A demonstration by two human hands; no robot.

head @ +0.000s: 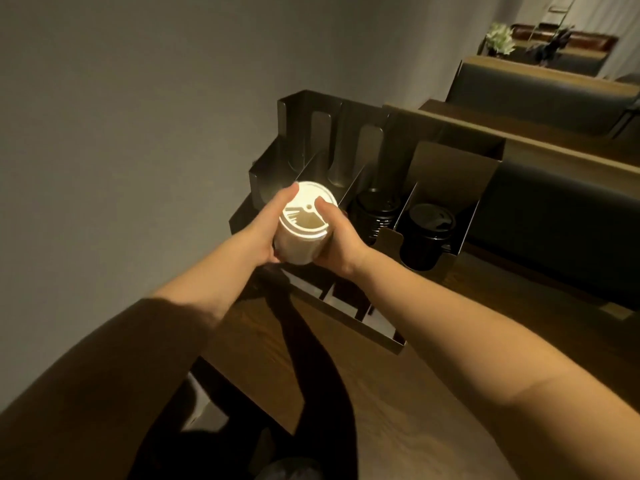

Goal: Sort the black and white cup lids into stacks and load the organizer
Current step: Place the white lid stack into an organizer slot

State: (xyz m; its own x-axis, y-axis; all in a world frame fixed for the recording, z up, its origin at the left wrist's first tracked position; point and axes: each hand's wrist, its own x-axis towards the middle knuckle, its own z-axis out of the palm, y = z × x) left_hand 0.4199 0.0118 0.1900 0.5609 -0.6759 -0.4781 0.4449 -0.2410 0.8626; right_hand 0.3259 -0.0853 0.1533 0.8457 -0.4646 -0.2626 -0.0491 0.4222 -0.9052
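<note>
Left hand: the left hand [266,230] gripped the white lid stack [303,233] from its own side, fingers reaching up along the stack's wall, thumb near the top rim.
Right hand: the right hand [337,239] clasped the opposite side of the same stack, fingers curled round it, one fingertip resting on the top lid.
White lid stack: it sat between the two palms, tilted so its top faced the camera, held over the leftmost slot of the organizer.
Organizer: the black organizer [450,168] stood just beyond both hands on the wooden table [398,410], its tall slotted back farthest from the hands.
Black lids: one black lid stack [375,213] lay in the compartment just right of the right hand; a second black lid stack [427,233] lay in the next compartment, farther right.
Surroundings: dark benches [540,95] and a plant [500,38] were well beyond the hands, to the right.
</note>
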